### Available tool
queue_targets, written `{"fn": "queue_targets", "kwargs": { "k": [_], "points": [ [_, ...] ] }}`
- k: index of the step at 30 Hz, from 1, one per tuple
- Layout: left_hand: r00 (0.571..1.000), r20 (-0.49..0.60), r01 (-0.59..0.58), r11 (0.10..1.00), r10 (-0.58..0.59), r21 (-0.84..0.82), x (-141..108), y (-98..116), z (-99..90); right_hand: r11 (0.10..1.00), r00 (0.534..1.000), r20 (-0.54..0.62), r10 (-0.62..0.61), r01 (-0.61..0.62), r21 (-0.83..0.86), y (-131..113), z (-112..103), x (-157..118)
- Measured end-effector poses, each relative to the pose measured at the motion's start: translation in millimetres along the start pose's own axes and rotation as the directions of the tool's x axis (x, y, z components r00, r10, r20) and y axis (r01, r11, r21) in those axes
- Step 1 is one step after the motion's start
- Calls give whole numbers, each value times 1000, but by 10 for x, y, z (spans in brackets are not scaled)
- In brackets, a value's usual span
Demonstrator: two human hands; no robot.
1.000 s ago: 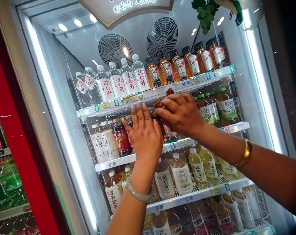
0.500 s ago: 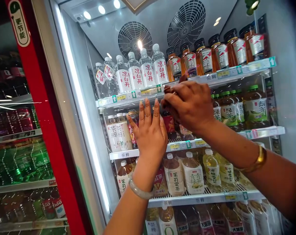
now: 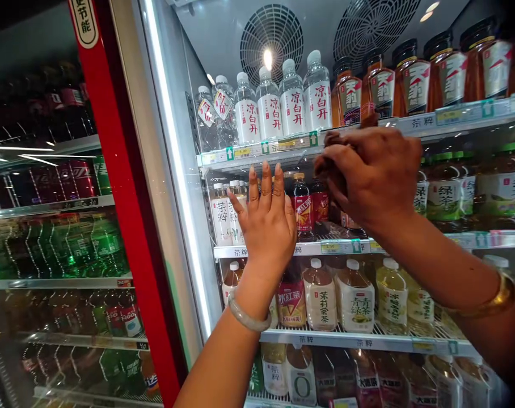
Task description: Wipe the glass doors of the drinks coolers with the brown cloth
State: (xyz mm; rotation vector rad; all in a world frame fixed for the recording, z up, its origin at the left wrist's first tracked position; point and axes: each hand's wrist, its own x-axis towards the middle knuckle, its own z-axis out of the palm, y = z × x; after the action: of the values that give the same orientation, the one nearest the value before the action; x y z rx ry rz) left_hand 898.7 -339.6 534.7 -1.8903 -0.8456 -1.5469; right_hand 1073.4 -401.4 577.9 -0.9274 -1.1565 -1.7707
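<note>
Cloth (image 3: 325,161) clenched in my right hand (image 3: 379,175), before upper shelf (image 3: 289,143) | left hand (image 3: 270,224) spread, grasping nothing, just below it | light, even pressure seems best

I log the crumpled cloth (image 3: 324,163) as matt; gold bangle (image 3: 506,292) glossy, metallic; water bottles (image 3: 318,73) smooth, clear plastic; fan grille (image 3: 271,37) ribbed (plastic or metal, I cannot tell from here).

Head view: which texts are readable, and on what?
"凉白开": clear plastic bottles
"茶粹": white shelf strip
"绿茶": green-capped plastic bottles
"冰红茶": red-labelled plastic bottle
"茉莉花茶": cream-labelled plastic bottle
"青青绿茶": white-labelled plastic bottle
"0": grey-labelled plastic bottle
"节能": white oval sign, red pillar; top cut off
"5.00": yellow price tag
Much else: too small or blurred.
</note>
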Motion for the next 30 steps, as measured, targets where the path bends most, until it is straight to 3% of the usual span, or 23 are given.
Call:
{"fn": "queue_targets", "kwargs": {
  "k": [3, 7, 11, 14, 17, 20, 24, 27, 30],
  "points": [
    [1000, -2, -5, 1000, 5, 3, -52, -85, -9, 999, 998, -56, -41, 39, -37, -271, -59, -177],
    [1000, -4, -23, 999, 23, -24, -66, -163, -32, 984, 983, 75, -167, 162, 69, -552, 34, -98],
    [1000, -4, -7, 1000, 7, -20, -75, -307, -94, 991, 989, 119, -83, 69, 111, -507, 138, 117],
    [999, -28, 20, 1000, -20, -10, -120, -460, -135, 994, 998, 56, -11, 5, 111, -646, 69, 11],
    [998, -44, 45, 999, -45, -7, -153, -622, -166, 983, 991, 1, -131, 130, 128, -958, 19, -103],
    [999, -38, 26, 1000, -26, -1, -144, -781, -210, 958, 969, 10, -245, 240, 157, -1134, 106, 47],
    [1000, -15, 2, 1000, -2, 1, -174, -973, -281, 985, 990, 72, -117, 107, 132, -1128, 229, 276],
    [999, 2, -51, 999, 51, -7, -313, -1087, -305, 993, 998, 70, -1, -8, 116, -1304, 150, 108],
    [995, 3, -100, 995, 100, -26, -517, -1172, -301, 986, 994, 81, -79, 66, 151, -1629, 21, -128]
  ]
}}
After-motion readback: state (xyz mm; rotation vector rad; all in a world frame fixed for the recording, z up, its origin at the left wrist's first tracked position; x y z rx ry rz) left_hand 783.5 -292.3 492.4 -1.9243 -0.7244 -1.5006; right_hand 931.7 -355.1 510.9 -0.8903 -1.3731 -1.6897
